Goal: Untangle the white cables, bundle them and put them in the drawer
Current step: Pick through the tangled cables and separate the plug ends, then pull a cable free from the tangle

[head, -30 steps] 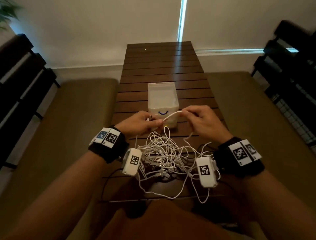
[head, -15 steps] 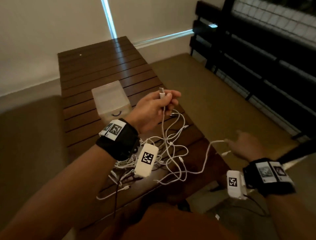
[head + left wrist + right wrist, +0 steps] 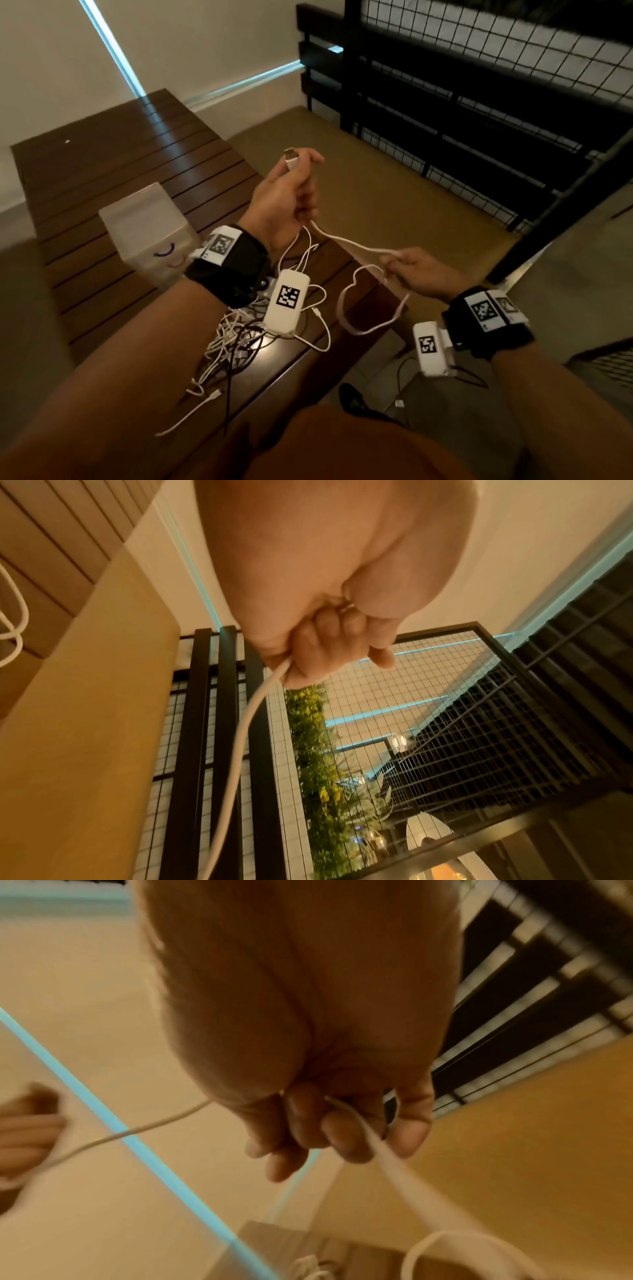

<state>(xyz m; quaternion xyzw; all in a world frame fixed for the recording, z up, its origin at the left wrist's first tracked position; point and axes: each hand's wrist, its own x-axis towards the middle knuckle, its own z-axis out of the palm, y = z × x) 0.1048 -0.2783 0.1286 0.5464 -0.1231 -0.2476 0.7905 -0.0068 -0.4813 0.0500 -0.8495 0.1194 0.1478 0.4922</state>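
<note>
One white cable (image 3: 356,248) stretches between my two hands above the table's right edge. My left hand (image 3: 291,192) is raised and grips it near its USB plug (image 3: 291,158), which sticks up out of the fist; the left wrist view shows the cable (image 3: 240,745) leaving my curled fingers (image 3: 318,653). My right hand (image 3: 414,270) pinches the same cable lower and to the right, and a loop (image 3: 366,308) hangs under it. The right wrist view shows the cable (image 3: 383,1150) running between my fingertips (image 3: 346,1139). The tangled white cables (image 3: 239,339) lie on the table below my left wrist.
A translucent small drawer box (image 3: 150,233) stands on the dark slatted wooden table (image 3: 113,161), left of my left hand. A black slatted bench and wire-mesh fence (image 3: 479,102) stand to the right. Tan floor (image 3: 394,185) lies beyond the table's right edge.
My view has swung right. My left hand has risen with the plug end, and my right hand has come back up toward it, gripping the cable with a loop hanging below.
</note>
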